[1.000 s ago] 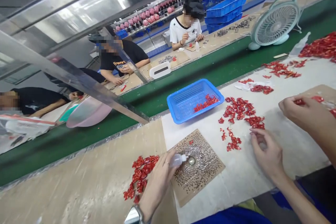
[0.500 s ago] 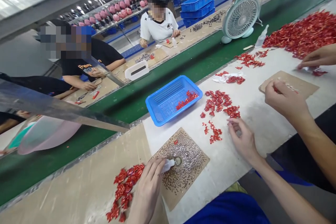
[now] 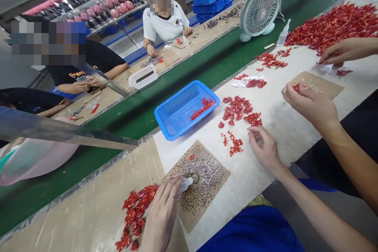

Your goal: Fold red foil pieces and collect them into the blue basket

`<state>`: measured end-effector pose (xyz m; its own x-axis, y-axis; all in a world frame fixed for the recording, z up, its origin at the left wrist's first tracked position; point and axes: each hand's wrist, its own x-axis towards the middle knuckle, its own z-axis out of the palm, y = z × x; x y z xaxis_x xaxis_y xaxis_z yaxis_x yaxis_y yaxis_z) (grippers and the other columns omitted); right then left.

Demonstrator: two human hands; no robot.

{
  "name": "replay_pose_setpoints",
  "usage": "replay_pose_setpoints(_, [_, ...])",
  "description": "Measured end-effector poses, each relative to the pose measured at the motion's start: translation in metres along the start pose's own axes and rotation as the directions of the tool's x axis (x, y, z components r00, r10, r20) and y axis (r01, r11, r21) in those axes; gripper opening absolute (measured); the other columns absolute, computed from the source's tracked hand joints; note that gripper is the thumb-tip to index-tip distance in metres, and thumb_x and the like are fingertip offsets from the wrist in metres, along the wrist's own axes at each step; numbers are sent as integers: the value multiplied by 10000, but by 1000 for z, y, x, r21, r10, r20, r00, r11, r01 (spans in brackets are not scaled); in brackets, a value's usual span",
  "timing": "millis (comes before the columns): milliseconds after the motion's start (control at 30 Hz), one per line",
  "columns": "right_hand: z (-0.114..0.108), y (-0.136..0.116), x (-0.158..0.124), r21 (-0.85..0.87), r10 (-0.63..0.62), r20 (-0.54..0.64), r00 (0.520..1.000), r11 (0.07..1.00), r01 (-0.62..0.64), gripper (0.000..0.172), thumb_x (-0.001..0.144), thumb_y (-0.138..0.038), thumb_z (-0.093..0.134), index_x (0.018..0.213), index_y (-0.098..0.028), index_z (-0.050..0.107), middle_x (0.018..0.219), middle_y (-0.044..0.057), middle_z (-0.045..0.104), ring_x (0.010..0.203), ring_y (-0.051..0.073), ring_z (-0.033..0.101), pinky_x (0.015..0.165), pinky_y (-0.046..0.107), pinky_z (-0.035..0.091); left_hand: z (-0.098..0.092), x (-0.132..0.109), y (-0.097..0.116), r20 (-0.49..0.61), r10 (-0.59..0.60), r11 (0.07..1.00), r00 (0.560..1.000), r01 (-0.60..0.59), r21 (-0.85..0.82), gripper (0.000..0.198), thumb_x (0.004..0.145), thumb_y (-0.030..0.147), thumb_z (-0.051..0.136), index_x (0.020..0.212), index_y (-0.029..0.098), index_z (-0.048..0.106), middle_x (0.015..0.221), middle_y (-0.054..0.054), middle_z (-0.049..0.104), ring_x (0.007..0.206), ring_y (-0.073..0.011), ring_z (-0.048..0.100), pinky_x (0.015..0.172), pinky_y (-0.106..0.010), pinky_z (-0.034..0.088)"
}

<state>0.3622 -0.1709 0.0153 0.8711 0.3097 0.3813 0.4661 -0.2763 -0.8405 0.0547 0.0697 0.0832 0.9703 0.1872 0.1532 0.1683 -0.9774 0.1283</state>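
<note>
My left hand (image 3: 162,214) is closed round a small white squeeze bottle (image 3: 185,184). Its nozzle touches a small round metal piece (image 3: 195,177) on a brown cardboard sheet (image 3: 206,189) dotted with tiny silver bits. A heap of red bow-shaped pieces (image 3: 134,212) lies just left of that hand. My right hand (image 3: 264,149) rests on the white table cover with its fingers curled and pinched together, right beside a small scatter of red pieces (image 3: 233,145). What its fingertips hold is hidden.
A blue plastic basket (image 3: 174,116) with a few red pieces stands behind the cardboard. A co-worker's hands (image 3: 310,102) work at a second cardboard sheet (image 3: 325,83) to the right, near a large red pile (image 3: 333,25). A fan (image 3: 260,8), a green conveyor belt (image 3: 141,110) and other seated people lie beyond.
The view has swung right and down. My left hand keeps the bottle's nozzle on the round piece. My right hand has stayed beside the small red scatter.
</note>
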Motion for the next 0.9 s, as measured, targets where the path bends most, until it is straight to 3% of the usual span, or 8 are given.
replay_pose_setpoints(200, [1,3,0,-9,-32,-5,999,999,32,149,1013,-272,540,1053,-234,678,864,44,708,719,206,668,671,321,557,2,1,5,-5,-26,999,1000,26,23,474,1029,98,433,1461,246,562,1348,-85,733,1263,-250,690,1083,-427,591])
replay_pose_setpoints(900, [1,2,1,-34,-88,-21,996,996,87,130,1011,-233,546,1047,-229,671,836,34,700,683,198,664,633,297,555,2,-2,4,-7,-34,999,999,34,-9,477,1035,68,454,1468,247,548,1373,-56,713,1304,-231,639,1127,-405,525])
